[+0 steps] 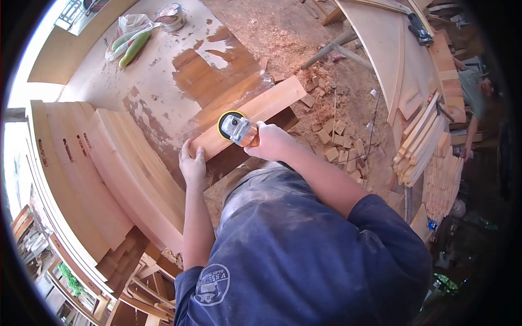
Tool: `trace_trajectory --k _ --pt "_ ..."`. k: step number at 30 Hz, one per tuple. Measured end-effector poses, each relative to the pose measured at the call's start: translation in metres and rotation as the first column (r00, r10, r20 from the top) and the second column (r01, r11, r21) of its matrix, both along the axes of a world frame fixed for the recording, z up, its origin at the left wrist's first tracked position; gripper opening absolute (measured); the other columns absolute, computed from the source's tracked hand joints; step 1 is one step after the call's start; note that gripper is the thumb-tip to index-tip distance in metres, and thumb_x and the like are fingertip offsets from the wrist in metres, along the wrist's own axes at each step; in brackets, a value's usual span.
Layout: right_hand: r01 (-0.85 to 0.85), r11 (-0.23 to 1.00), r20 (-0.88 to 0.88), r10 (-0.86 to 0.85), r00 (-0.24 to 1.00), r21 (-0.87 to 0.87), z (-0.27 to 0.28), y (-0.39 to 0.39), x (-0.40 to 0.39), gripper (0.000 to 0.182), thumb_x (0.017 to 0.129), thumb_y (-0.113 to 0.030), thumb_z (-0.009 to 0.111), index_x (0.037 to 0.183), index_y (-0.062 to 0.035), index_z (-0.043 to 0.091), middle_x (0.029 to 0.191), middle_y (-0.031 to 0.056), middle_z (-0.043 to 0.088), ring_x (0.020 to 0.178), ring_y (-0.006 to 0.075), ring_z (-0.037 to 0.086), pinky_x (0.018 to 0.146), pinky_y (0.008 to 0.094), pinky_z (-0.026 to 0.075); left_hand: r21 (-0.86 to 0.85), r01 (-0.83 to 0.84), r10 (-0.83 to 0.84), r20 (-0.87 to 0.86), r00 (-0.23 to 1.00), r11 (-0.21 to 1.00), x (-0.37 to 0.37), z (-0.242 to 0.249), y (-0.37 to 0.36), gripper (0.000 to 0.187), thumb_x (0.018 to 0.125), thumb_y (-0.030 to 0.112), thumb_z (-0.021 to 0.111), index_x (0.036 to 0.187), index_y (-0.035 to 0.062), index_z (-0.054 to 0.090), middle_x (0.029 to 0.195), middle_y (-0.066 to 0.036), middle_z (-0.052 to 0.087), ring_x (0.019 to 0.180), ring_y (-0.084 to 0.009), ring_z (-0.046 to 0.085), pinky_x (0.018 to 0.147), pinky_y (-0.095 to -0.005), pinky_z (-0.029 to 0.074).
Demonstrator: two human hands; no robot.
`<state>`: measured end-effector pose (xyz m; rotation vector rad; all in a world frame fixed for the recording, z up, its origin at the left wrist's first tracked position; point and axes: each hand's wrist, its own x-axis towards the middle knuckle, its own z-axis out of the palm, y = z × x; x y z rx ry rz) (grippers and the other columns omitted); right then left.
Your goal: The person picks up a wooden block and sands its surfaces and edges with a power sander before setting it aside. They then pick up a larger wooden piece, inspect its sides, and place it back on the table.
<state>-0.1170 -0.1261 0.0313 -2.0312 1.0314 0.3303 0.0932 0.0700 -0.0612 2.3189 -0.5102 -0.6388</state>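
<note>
An angle sander [242, 131] with a yellow-edged round disc rests on a long pale wooden board [272, 101] near the middle of the view. My right hand [272, 142] is wrapped round its orange body. Toward the board's left end, my left hand [193, 158] lies at the near edge, with its thumb and fingers on the wood. The board lies at a slant along the near side of a worktable [163, 87] that has brown patches on its top.
Stacked boards [125, 163] stand at the left. On the table's far side are green vegetables in a plastic bag [133, 41] and a tub [171, 16]. Wood blocks [348, 144] and shavings litter the floor. Wood strips [421, 141] and another person [472, 92] are at the right.
</note>
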Motion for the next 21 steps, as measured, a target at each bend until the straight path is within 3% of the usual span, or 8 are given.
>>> trace_trajectory --k 5,9,11,14,17,18,21 --pt "-0.031 1.000 -0.078 0.031 0.996 0.001 -0.003 -0.021 -0.001 0.065 0.082 -0.042 0.085 0.123 0.0045 0.065 0.117 0.0294 0.077 0.114 0.0445 0.075 0.100 0.0509 0.061 -0.042 0.020 -0.020 0.001 1.000 0.999 0.003 -0.003 0.007 0.048 0.098 0.019 0.078 0.143 0.0080 0.067 0.147 -0.019 0.066 0.138 -0.0355 0.062 0.119 -0.0465 0.048" --pt "0.056 0.997 -0.067 -0.053 0.996 0.048 -0.008 -0.065 -0.041 0.059 0.080 -0.037 0.088 0.123 0.0009 0.071 0.115 0.0262 0.078 0.111 0.0421 0.075 0.098 0.0461 0.061 0.006 -0.026 0.025 0.023 0.999 1.000 -0.010 -0.002 0.009 0.048 0.098 0.019 0.079 0.143 0.0090 0.067 0.145 -0.018 0.068 0.136 -0.0356 0.063 0.118 -0.0461 0.049" --pt "0.097 0.993 -0.147 -0.085 0.986 0.072 0.003 -0.097 -0.064 0.062 0.077 -0.037 0.088 0.123 0.0004 0.072 0.120 0.0239 0.078 0.112 0.0388 0.077 0.101 0.0464 0.061 0.015 -0.041 0.041 0.029 0.999 0.999 -0.014 -0.001 0.011 0.048 0.097 0.019 0.079 0.143 0.0098 0.067 0.144 -0.018 0.069 0.135 -0.0359 0.064 0.116 -0.0457 0.049" --pt "0.180 0.981 -0.113 -0.172 0.979 0.068 -0.006 -0.149 -0.106 0.061 0.078 -0.036 0.092 0.124 -0.0004 0.074 0.115 0.0183 0.081 0.105 0.0301 0.079 0.096 0.0416 0.061 0.051 -0.085 0.084 0.016 0.996 0.995 -0.016 0.002 0.009 0.051 0.096 0.019 0.082 0.144 0.0109 0.066 0.141 -0.018 0.071 0.129 -0.0330 0.068 0.109 -0.0441 0.054" --pt "0.231 0.964 -0.112 -0.217 0.970 0.129 0.008 -0.173 -0.102 0.055 0.081 -0.032 0.093 0.123 -0.0012 0.076 0.112 0.0143 0.081 0.102 0.0244 0.078 0.092 0.0393 0.060 0.061 -0.222 0.229 -0.154 0.961 0.973 -0.014 0.010 0.006 0.056 0.092 0.020 0.086 0.144 0.0108 0.066 0.138 -0.017 0.072 0.124 -0.0271 0.069 0.099 -0.0415 0.058" --pt "0.209 0.967 -0.113 -0.194 0.974 0.143 0.010 -0.174 -0.092 0.053 0.082 -0.031 0.093 0.123 -0.0013 0.076 0.112 0.0135 0.081 0.101 0.0232 0.078 0.091 0.0390 0.060 0.017 -0.230 0.229 -0.187 0.955 0.973 -0.011 -0.002 0.014 0.048 0.098 0.024 0.084 0.141 0.0105 0.068 0.133 -0.014 0.074 0.114 -0.0217 0.071 0.091 -0.0401 0.060" --pt "0.065 0.984 -0.100 -0.049 0.994 0.165 0.003 -0.156 -0.058 0.052 0.083 -0.029 0.093 0.123 -0.0012 0.076 0.114 0.0141 0.081 0.105 0.0247 0.078 0.095 0.0395 0.060 -0.243 -0.469 0.302 -0.505 0.809 0.849 0.008 -0.042 0.032 0.039 0.107 0.038 0.074 0.136 0.0117 0.070 0.129 -0.009 0.076 0.106 -0.0191 0.073 0.090 -0.0394 0.060"
